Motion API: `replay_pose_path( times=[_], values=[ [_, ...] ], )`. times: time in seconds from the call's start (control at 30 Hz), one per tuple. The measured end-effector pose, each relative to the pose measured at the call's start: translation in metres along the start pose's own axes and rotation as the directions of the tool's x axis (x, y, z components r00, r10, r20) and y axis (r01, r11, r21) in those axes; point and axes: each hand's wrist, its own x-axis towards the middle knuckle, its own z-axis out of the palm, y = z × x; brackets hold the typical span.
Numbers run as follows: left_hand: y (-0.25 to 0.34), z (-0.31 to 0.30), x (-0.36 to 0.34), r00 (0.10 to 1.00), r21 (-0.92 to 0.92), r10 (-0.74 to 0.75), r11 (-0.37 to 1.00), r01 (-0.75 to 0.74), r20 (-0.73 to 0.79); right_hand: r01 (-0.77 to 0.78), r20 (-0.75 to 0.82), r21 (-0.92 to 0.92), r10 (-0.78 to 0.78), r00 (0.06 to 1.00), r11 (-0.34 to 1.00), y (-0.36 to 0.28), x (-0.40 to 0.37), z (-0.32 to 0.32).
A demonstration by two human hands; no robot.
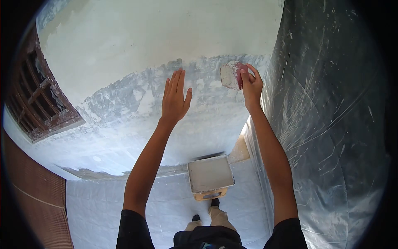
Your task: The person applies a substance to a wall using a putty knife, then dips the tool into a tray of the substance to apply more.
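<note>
The red-backed pad (230, 75) is gripped by the right hand (251, 85) and pressed to the wall (145, 33) on its grey patchy band, just left of that hand's fingers, with its long axis roughly upright. The left hand (175, 99) is spread wide and laid flat on the wall, lower and to the pad's left. Down by the feet, a square tray (190, 176) is seen, coated inside with pale material.
</note>
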Motion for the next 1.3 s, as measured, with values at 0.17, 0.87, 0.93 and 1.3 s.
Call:
replay_pose_path(
  times=[0.17,0.87,0.93,1.3],
  values=[
    [-0.017,0.027,-0.123,0.976,-0.064,-0.136,0.987,0.149,0.169,-0.178,0.061,-0.126,0.186,0.981,0.976,0.094,-0.087,-0.021],
    [0.052,0.118,-0.611,0.363,0.037,-0.686,0.494,0.869,0.631,-0.442,0.097,-0.625,0.625,0.774,0.643,0.436,-0.464,-0.199],
    [0.061,0.121,-0.631,0.329,0.046,-0.696,0.461,0.886,0.638,-0.437,0.159,-0.676,0.696,0.7,0.594,0.426,-0.461,-0.189],
    [0.084,0.136,-0.69,0.233,0.011,-0.749,0.305,0.952,0.62,-0.112,0.532,-0.636,0.54,0.652,0.763,0.454,-0.476,-0.184]
  ],
)
